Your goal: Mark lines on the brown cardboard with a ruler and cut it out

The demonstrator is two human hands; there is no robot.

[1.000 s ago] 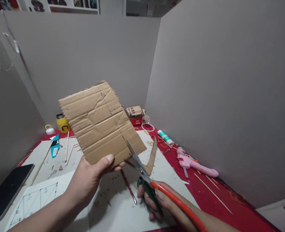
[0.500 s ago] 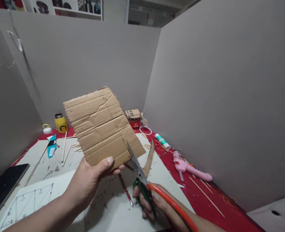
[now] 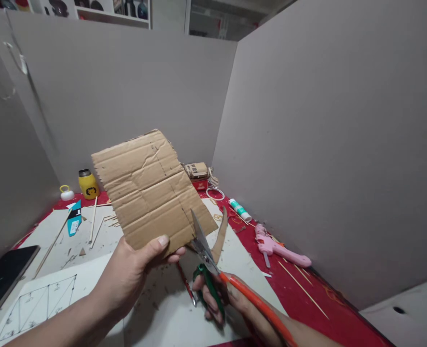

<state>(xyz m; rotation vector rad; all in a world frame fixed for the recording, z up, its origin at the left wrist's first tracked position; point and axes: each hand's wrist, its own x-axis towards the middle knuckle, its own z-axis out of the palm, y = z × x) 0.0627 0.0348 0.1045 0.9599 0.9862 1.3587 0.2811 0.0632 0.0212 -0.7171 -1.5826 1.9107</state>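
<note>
My left hand pinches the lower edge of a piece of corrugated cardboard, thumb on the front, fingers behind. The cardboard is tilted up above the table and carries a dashed pencil line down its right part. My right hand is closed around scissors with one green and one orange handle. Their blades are apart at the cardboard's lower edge, one blade in front of it near the marked line. Under the hands, a red pencil lies on the paper. A curved cardboard strip is behind the scissors.
A pink glue gun, a green-and-white tube and thin sticks lie on the right. To the left are a phone, a drawing, a teal cutter and a yellow flask. Grey partitions surround the table.
The whole scene has shifted slightly left in view. The scissors' green handle sits a little farther from the orange one, while my left hand keeps its grip on the cardboard.
</note>
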